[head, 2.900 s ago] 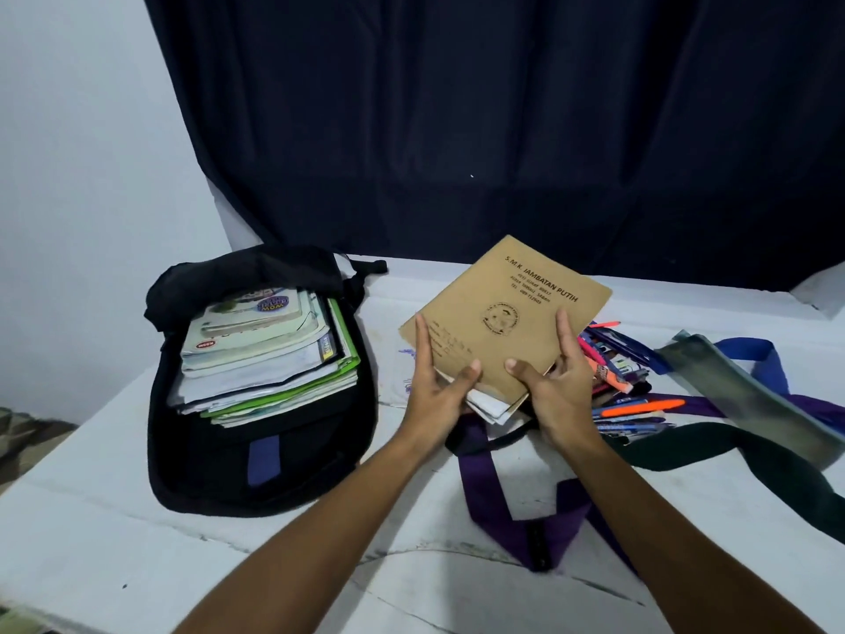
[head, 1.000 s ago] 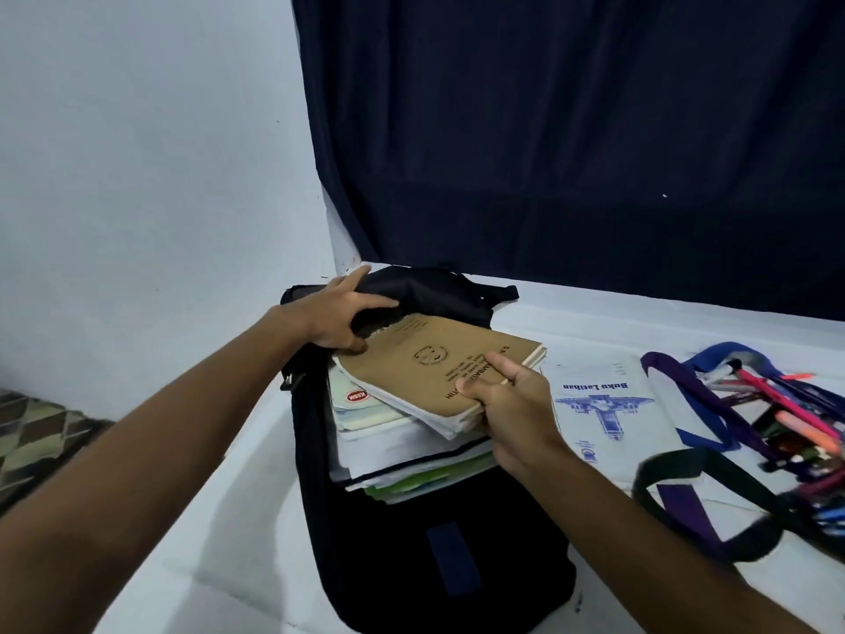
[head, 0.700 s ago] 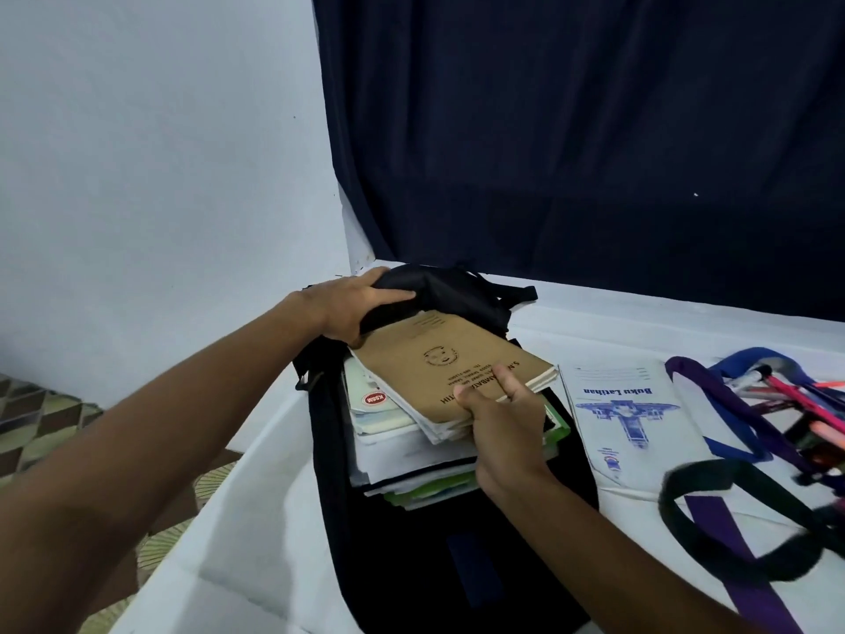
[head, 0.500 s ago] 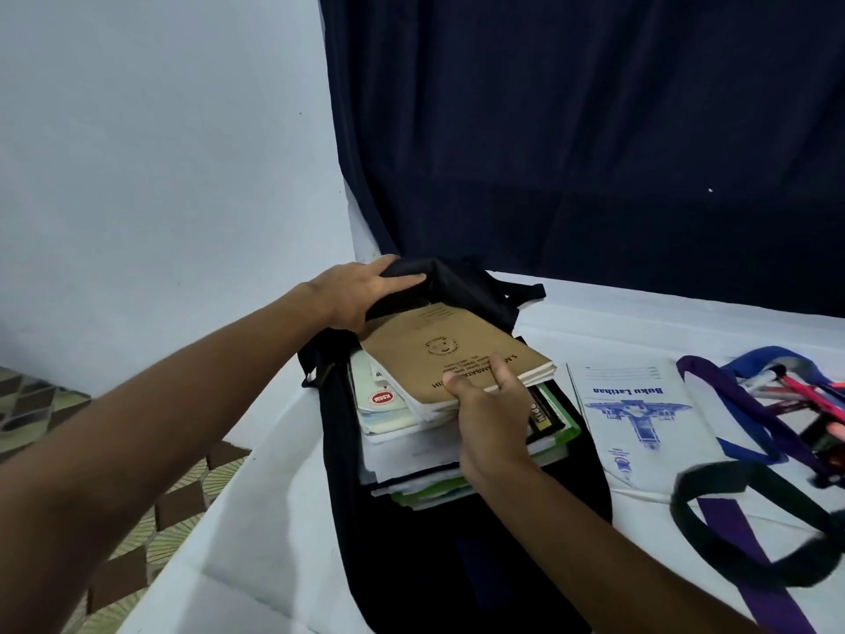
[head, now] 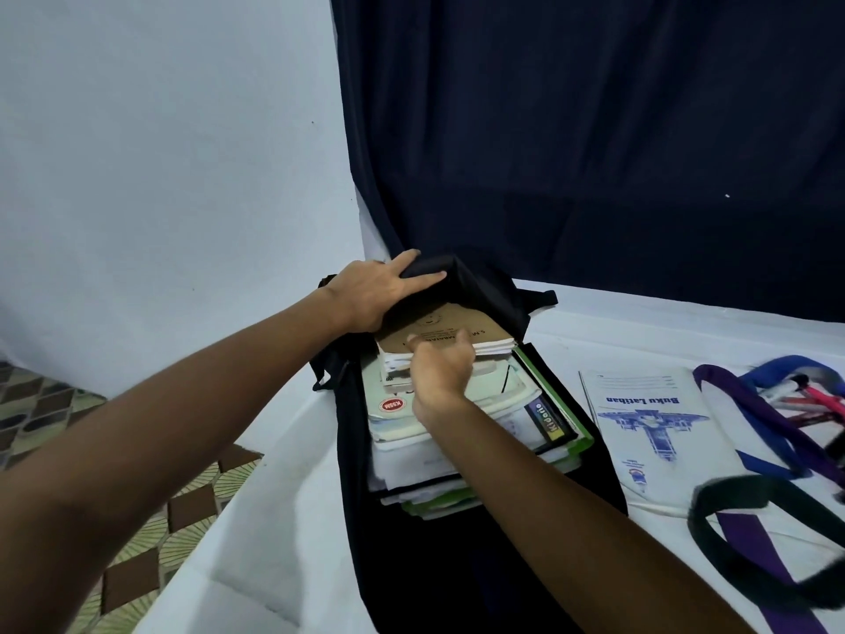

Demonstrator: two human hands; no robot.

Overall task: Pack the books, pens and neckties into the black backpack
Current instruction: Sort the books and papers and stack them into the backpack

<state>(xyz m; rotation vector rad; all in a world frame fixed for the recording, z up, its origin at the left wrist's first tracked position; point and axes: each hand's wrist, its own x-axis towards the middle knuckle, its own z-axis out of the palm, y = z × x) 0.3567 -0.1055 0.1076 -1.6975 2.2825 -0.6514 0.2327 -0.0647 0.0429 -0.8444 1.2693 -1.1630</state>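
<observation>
Black backpack (head: 457,565), open on white surface (head: 283,519), stacked with books.

Left hand (head: 370,290): grip closed on the bag's upper flap, fingers curled over the fabric edge, holding it up. Right hand (head: 441,363): fingers extended, pressing the brown notebook (head: 462,329) on top of the book stack (head: 457,432), its far end under the flap. White exercise book (head: 658,427) flat on the surface, just right of the bag. Neckties (head: 754,510), purple, blue and dark green, lie looped at far right. Pens (head: 818,398) partly visible among the ties.
</observation>
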